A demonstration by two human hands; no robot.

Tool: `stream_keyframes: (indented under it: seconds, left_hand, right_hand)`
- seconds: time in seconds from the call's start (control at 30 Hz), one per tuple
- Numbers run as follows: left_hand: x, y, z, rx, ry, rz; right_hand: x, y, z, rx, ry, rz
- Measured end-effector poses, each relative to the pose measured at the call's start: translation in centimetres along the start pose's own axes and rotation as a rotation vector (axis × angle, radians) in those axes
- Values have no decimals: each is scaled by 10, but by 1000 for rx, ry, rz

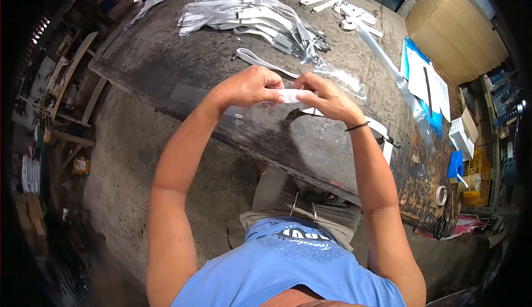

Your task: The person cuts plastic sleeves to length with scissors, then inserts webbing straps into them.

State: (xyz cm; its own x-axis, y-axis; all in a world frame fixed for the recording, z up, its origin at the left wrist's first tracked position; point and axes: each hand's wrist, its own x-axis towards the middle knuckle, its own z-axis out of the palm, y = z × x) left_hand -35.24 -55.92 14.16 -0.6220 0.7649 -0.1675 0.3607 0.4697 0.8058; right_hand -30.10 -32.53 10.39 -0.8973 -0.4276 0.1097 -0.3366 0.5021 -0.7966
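A folded white strap [289, 95] is stretched between my two hands just above the dark table [310, 141]. My left hand [252, 87] pinches its left end between thumb and fingers. At the other end, my right hand [327, 97], with a black band at the wrist, has its fingers closed on it. Clear plastic film [191, 94] shows beside and beneath my left hand. A looped white strap with a small dark clip [252, 57] lies just beyond my hands. Another white strap [378, 127] emerges from behind my right wrist.
A large heap of white straps in clear bags [238, 16] covers the far table. Loose white straps [343, 13] lie at far right, near a long plastic strip [382, 52]. Papers [429, 85], a small box [463, 132], a blue dispenser [455, 165] and scissors [439, 228] sit along the right edge.
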Motion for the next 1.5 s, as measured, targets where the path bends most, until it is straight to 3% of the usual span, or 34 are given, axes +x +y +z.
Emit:
stream_keyframes:
  seconds: [0.2,0.23,0.3,0.37,0.57,0.63,0.8,0.97,1.17,1.23,1.27,1.33,1.37,1.43,1.5]
  left_hand:
    - [16,-6,3,-20,-44,47]
    - [20,-5,5,45,-20,109]
    - [25,-8,8,107,16,159]
    - [27,-17,7,135,7,147]
    - [20,-34,3,69,41,121]
    - [10,-45,-2,-134,-4,16]
    - [-42,-91,-42,-233,-144,-245]
    - [-91,-130,-105,49,-13,-513]
    - [-132,-150,-194,723,360,-599]
    - [-142,-155,-221,1032,375,-765]
    - [-148,-167,-228,1029,374,-769]
    - [-150,-194,-232,1543,692,-739]
    - [-137,-201,-228,1533,689,-728]
    - [-87,-186,-203,1236,686,-322]
    - [-35,-154,-145,1049,558,24]
  right_hand:
    - [-3,6,17,124,72,31]
    - [0,11,25,86,136,-63]
    - [1,10,27,92,183,26]
    - [0,2,20,62,103,179]
    - [3,5,20,107,74,125]
    - [2,10,18,129,113,80]
    - [-6,22,-2,139,165,114]
    - [-8,35,-6,124,210,172]
    - [3,37,6,220,198,208]
    - [11,39,11,218,185,222]
    - [13,41,13,211,178,244]
    - [22,41,26,184,182,223]
    - [26,41,31,155,188,200]
    - [36,35,35,71,113,168]
    - [42,28,38,40,95,139]
